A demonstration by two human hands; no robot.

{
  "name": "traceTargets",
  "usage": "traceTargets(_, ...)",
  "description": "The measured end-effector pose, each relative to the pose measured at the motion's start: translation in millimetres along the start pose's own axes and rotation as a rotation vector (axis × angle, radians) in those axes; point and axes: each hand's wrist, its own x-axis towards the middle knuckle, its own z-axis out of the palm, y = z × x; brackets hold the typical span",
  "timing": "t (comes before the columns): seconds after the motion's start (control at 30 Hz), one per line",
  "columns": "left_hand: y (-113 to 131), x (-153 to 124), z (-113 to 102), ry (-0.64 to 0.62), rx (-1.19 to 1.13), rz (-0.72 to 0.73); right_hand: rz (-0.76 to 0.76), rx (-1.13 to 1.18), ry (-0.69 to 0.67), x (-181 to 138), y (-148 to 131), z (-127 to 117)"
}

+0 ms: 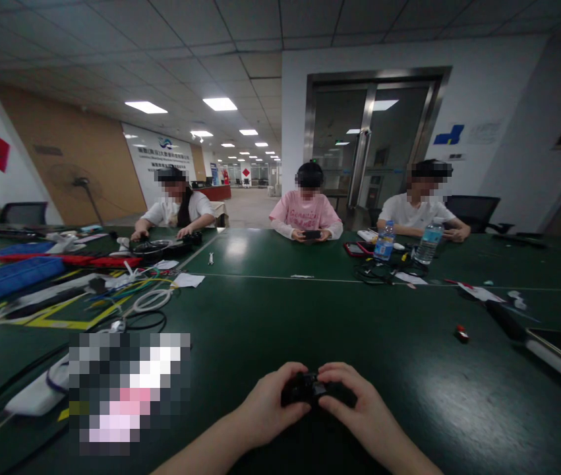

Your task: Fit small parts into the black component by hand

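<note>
- Nearest, what did the hands do?
- Left hand [265,412] gripped a small black part [304,389] from the left; right hand [359,409] pinched its right side, low over the green table [285,316], near centre.

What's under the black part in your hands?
Green table shows below the black part; left hand and right hand cover its sides, hiding the underside.

A long dark-green table [310,316] spans the room beneath bright rectangular ceiling lights [219,103]; steel-framed glass doors [374,152] stand behind.
</note>
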Motion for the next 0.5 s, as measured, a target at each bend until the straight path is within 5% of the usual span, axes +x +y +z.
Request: traceTargets(0.5, -2.3, 0.7, 1.3, 0.011, -0.030, 0.008, 0.037, 0.023, -0.037, 2.9, 5.0, 4.1)
